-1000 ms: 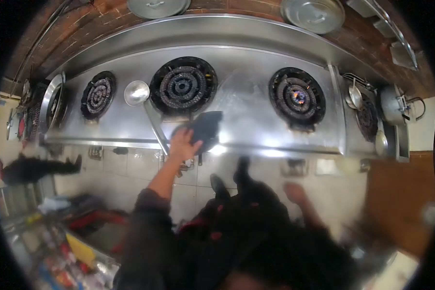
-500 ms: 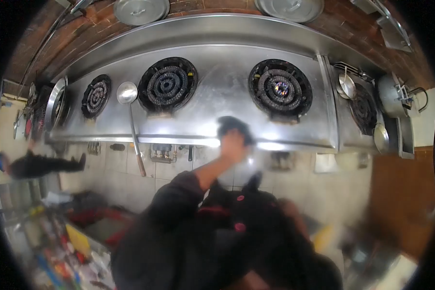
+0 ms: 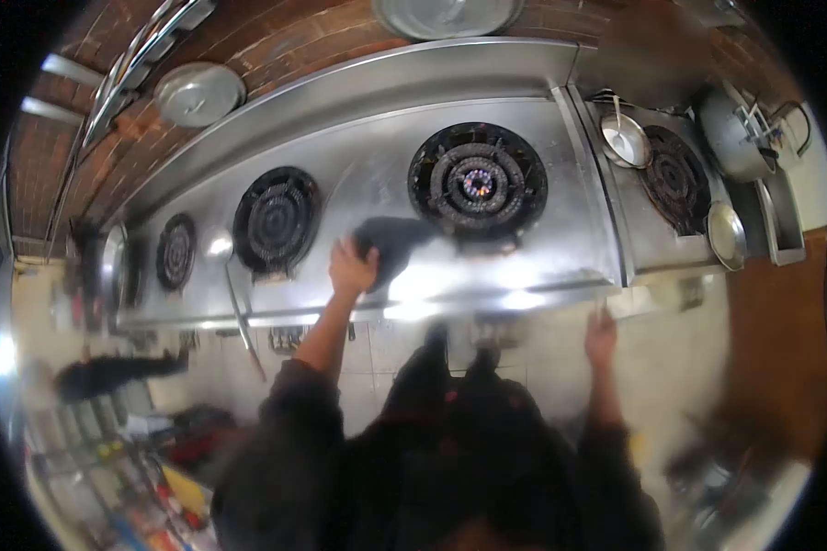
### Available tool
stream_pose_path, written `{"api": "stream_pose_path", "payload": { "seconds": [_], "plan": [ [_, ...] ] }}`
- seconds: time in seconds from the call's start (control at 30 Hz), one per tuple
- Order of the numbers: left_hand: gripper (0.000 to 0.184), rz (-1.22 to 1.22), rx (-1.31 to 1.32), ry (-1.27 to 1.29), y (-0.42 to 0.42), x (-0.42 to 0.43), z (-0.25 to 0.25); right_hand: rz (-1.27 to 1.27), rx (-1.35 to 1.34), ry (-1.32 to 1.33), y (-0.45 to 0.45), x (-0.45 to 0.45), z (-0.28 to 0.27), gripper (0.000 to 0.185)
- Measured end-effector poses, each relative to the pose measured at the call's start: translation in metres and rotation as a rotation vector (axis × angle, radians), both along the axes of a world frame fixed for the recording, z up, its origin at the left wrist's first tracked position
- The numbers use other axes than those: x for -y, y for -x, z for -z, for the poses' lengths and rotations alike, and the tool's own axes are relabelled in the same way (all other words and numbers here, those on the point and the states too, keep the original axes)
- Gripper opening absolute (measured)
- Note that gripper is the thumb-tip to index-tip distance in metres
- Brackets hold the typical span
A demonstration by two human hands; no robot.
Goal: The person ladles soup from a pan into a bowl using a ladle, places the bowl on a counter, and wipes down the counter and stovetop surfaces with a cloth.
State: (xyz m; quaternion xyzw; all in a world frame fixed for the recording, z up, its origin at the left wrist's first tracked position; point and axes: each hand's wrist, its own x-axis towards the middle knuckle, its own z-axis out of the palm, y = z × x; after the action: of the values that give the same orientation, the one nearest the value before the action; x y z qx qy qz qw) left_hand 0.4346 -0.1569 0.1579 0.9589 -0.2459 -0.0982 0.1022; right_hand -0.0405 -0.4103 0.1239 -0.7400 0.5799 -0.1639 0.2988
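Note:
A dark cloth (image 3: 393,250) lies on the steel stove top (image 3: 363,161), between the middle burner and the lit one. My left hand (image 3: 353,268) is on the cloth's left end, gripping it, with the far part trailing right toward the lit burner. My right hand (image 3: 601,336) hovers at the stove's front edge, its fingers stretched forward and holding nothing visible; blur hides whether they touch the edge. The burner with a small glowing centre (image 3: 477,184) sits nearest the cloth. A middle burner (image 3: 277,223) stands to the left of my left hand.
A long-handled ladle (image 3: 232,285) rests across the front edge at left. On the right section are a small pan (image 3: 626,141), a shallow metal bowl (image 3: 727,235) and a big pot (image 3: 735,136). Another person (image 3: 119,375) stands far left. Pot lids (image 3: 200,95) lean behind the stove.
My left hand has moved left along the stove top with the cloth, which now spreads out more. My right hand has come up beside the front edge. The view has turned right.

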Motion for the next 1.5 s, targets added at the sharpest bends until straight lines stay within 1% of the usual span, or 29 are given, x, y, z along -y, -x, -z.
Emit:
{"api": "stream_pose_path", "payload": {
  "seconds": [0.03,0.07,0.13,0.17,0.23,0.27,0.37,0.43,0.47,0.53,0.6,0.67,0.8,0.87,0.9,0.93,1.03,1.1,1.13,1.17,1.23,1.27,1.3,1.33,1.37,1.4,1.43,1.47,1.5],
  "plan": [
    [0.083,0.097,0.018,-0.161,0.005,0.009,0.018,0.033,0.031,0.146,-0.014,0.017,0.007,0.049],
    [0.083,0.044,0.018,-0.234,0.013,0.023,0.025,0.053,0.030,0.147,-0.031,0.030,0.016,0.049],
    [0.081,-0.026,0.085,-0.404,0.014,0.056,0.036,0.158,-0.134,0.380,-0.062,0.044,0.031,0.053],
    [0.081,-0.003,0.075,-0.400,0.003,0.073,0.041,0.176,-0.152,0.384,-0.075,0.043,0.033,0.053],
    [0.077,0.054,0.220,-0.332,-0.035,0.105,0.052,0.204,-0.527,0.368,-0.102,0.036,0.036,0.058],
    [0.075,0.106,0.204,-0.283,-0.061,0.125,0.058,0.222,-0.411,0.306,-0.106,0.039,0.041,0.060],
    [0.076,0.271,0.084,-0.190,-0.143,0.211,0.055,0.223,-0.391,0.300,-0.103,0.040,0.046,0.058],
    [0.080,0.383,-0.052,-0.210,-0.168,0.284,0.049,0.243,-0.413,0.286,-0.104,0.038,0.045,0.057],
    [0.082,0.462,-0.039,-0.257,-0.170,0.322,0.053,0.221,-0.402,0.354,-0.102,0.039,0.052,0.057],
    [0.084,0.647,-0.021,-0.324,-0.157,0.390,0.051,0.195,-0.360,0.445,-0.098,0.039,0.059,0.054],
    [0.086,0.809,-0.039,-0.355,-0.113,0.451,0.036,0.212,-0.343,0.413,-0.100,0.040,0.052,0.052],
    [0.090,0.899,-0.058,-0.359,-0.060,0.492,0.024,0.185,-0.259,0.420,-0.100,0.042,0.049,0.050],
    [0.099,0.995,-0.030,-0.331,0.028,0.536,0.010,0.166,-0.238,0.381,-0.097,0.042,0.053,0.050],
    [0.103,1.077,-0.030,-0.266,0.061,0.535,0.012,0.171,-0.254,0.456,-0.098,0.045,0.065,0.051],
    [0.103,1.065,-0.051,-0.256,0.078,0.525,0.015,0.190,-0.248,0.506,-0.096,0.039,0.064,0.052],
    [0.103,1.106,-0.033,-0.219,0.094,0.509,0.018,0.195,-0.272,0.351,-0.098,0.041,0.050,0.053],
    [0.106,1.247,0.007,-0.203,0.140,0.451,0.017,0.213,-0.261,0.413,-0.097,0.040,0.065,0.053],
    [0.106,1.343,-0.058,-0.174,0.167,0.415,0.013,0.205,-0.227,0.420,-0.094,0.043,0.067,0.052],
    [0.099,1.362,-0.088,-0.123,0.179,0.396,0.013,0.187,-0.217,0.455,-0.091,0.045,0.075,0.050],
    [0.099,1.353,-0.107,-0.139,0.188,0.379,0.014,0.166,-0.212,0.479,-0.084,0.044,0.082,0.049],
    [0.090,1.482,-0.165,-0.004,0.206,0.334,0.028,0.212,0.096,0.319,-0.073,0.045,0.068,0.047],
    [0.083,1.523,-0.143,0.068,0.213,0.306,0.032,0.227,0.222,0.258,-0.069,0.037,0.042,0.046],
    [0.079,1.519,-0.181,0.123,0.218,0.277,0.032,0.242,0.348,0.209,-0.063,0.033,0.010,0.045],
    [0.076,1.492,-0.224,0.170,0.216,0.260,0.040,0.290,0.413,0.227,-0.064,0.022,-0.011,0.036],
    [0.073,1.462,-0.276,0.212,0.220,0.235,0.049,0.278,0.406,0.205,-0.055,0.004,-0.021,0.036],
    [0.066,1.390,-0.338,0.224,0.216,0.213,0.046,0.166,0.315,0.026,-0.049,-0.011,-0.028,0.031],
    [0.066,1.361,-0.334,0.217,0.208,0.190,0.043,0.046,0.224,-0.147,-0.044,-0.024,-0.033,0.027],
    [0.064,1.287,-0.358,0.216,0.197,0.165,0.040,-0.007,0.215,-0.185,-0.046,-0.047,-0.022,0.021],
    [0.062,1.218,-0.372,0.215,0.185,0.140,0.034,-0.172,0.152,-0.201,-0.049,-0.066,-0.005,0.020]
  ]
}}
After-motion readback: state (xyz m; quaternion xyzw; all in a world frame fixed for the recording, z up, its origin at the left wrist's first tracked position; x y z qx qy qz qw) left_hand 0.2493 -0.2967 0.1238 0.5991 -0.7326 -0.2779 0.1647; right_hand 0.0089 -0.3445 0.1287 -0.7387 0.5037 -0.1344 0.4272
